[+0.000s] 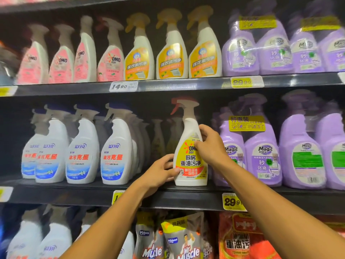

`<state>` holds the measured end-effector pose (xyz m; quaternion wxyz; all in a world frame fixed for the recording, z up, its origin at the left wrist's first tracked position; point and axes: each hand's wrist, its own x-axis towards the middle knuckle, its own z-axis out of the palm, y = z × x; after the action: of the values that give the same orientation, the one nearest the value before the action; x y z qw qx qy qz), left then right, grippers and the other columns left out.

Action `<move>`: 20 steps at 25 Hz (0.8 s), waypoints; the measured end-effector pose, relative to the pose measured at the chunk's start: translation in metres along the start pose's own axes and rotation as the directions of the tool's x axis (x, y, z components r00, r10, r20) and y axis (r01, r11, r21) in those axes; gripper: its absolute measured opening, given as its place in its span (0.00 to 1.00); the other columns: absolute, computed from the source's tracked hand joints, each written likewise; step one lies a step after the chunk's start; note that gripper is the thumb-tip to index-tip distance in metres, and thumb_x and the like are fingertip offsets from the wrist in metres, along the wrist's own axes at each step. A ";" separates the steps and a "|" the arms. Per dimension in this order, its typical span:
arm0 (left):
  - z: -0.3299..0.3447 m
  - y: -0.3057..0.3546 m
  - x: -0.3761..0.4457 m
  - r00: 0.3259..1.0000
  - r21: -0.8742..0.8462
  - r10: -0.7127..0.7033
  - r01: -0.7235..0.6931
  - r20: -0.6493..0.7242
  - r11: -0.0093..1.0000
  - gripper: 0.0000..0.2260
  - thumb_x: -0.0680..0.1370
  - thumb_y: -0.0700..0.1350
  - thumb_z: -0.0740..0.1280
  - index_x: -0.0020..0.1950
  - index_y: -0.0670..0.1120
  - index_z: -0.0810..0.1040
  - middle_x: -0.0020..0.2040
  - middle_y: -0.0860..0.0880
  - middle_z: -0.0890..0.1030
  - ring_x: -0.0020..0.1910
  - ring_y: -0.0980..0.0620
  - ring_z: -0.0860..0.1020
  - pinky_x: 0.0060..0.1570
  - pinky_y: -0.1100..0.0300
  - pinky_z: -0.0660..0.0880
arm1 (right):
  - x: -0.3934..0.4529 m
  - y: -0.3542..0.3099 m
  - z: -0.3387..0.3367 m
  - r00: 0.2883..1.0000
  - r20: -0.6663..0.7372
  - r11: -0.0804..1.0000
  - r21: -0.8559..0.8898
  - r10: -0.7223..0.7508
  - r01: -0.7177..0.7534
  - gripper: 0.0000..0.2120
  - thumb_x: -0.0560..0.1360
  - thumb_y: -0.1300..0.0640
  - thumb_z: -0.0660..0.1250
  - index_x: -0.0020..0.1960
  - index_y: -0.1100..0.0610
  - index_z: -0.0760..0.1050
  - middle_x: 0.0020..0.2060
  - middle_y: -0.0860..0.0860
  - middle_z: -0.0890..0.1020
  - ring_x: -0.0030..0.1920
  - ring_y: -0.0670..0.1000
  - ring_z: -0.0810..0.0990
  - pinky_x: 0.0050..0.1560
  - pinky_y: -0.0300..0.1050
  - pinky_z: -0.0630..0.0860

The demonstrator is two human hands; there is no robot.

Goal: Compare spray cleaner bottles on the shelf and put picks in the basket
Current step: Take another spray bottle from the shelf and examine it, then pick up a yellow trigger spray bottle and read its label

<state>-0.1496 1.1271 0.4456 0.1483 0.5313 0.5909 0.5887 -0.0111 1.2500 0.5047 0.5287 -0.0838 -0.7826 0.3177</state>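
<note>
- In a supermarket cleaning aisle, we steady an OMO kitchen degreaser spray bottle (189, 156) with both hands as it stands upright at the front edge of the middle shelf (168, 198).
- Our left hand (158, 171) curls round the bottle's lower left side, thumb laid across the label's red band; our right hand (209, 146) grips the shoulder and upper label from the right, fingers bent round it.
- We judge the two-sided hold serves to keep the label facing us for reading, the comparing step of the task.
- The bottle is opaque white with a red trigger; how full it is cannot be told.
- To its left stand white bottles with blue labels (115, 152), to its right purple Magic bottles (261, 152).
- No basket shows in view.
</note>
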 end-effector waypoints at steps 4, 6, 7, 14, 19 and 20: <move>0.001 0.004 -0.001 1.000 0.041 0.006 -0.007 0.029 0.999 0.17 0.80 0.39 0.66 0.66 0.53 0.72 0.59 0.52 0.82 0.58 0.54 0.81 0.59 0.54 0.78 | 0.000 -0.001 -0.002 1.000 -0.014 1.000 0.010 -0.012 0.012 0.18 0.77 0.65 0.68 0.64 0.50 0.72 0.48 0.45 0.79 0.42 0.44 0.81 0.36 0.35 0.76; 0.003 0.005 -0.002 0.999 0.051 0.008 -0.010 0.037 0.999 0.16 0.80 0.38 0.65 0.65 0.54 0.72 0.60 0.51 0.82 0.59 0.53 0.81 0.60 0.53 0.78 | 0.000 -0.001 -0.003 1.000 -0.018 1.000 0.014 -0.014 0.014 0.19 0.77 0.64 0.69 0.65 0.50 0.72 0.49 0.45 0.79 0.43 0.44 0.81 0.35 0.34 0.76; 0.004 0.007 -0.003 0.999 0.055 0.010 -0.013 0.042 0.998 0.16 0.80 0.38 0.65 0.64 0.55 0.71 0.61 0.51 0.82 0.59 0.53 0.81 0.59 0.54 0.78 | 0.000 0.000 -0.004 1.000 -0.022 1.000 0.016 -0.014 0.014 0.20 0.77 0.64 0.69 0.65 0.50 0.72 0.49 0.45 0.79 0.43 0.44 0.81 0.35 0.33 0.75; 0.010 0.013 -0.011 0.998 0.155 0.025 -0.032 0.051 0.987 0.17 0.81 0.42 0.63 0.67 0.58 0.67 0.61 0.50 0.82 0.60 0.53 0.80 0.64 0.51 0.75 | -0.001 0.002 -0.008 1.000 -0.012 1.000 0.029 -0.011 0.011 0.21 0.78 0.62 0.69 0.68 0.51 0.71 0.51 0.44 0.78 0.40 0.40 0.78 0.34 0.31 0.74; 0.011 0.013 -0.011 0.999 0.195 0.012 -0.018 0.035 0.981 0.20 0.81 0.44 0.64 0.72 0.54 0.65 0.62 0.50 0.81 0.60 0.53 0.80 0.65 0.49 0.74 | -0.001 0.003 -0.011 1.000 0.011 0.998 0.061 -0.009 0.008 0.19 0.78 0.59 0.68 0.68 0.50 0.71 0.50 0.42 0.79 0.45 0.43 0.81 0.33 0.31 0.75; 0.012 0.012 -0.011 0.999 0.191 0.005 -0.011 0.032 0.982 0.20 0.81 0.45 0.64 0.72 0.54 0.65 0.62 0.51 0.81 0.60 0.53 0.80 0.65 0.50 0.74 | -0.002 0.003 -0.011 1.000 0.014 0.998 0.066 -0.012 0.011 0.18 0.78 0.59 0.68 0.67 0.50 0.72 0.51 0.43 0.79 0.48 0.45 0.82 0.34 0.31 0.75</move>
<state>-0.1305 1.1212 0.4480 0.1036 0.5546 0.6401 0.5214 -0.0012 1.2565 0.5040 0.5272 -0.0595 -0.7761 0.3409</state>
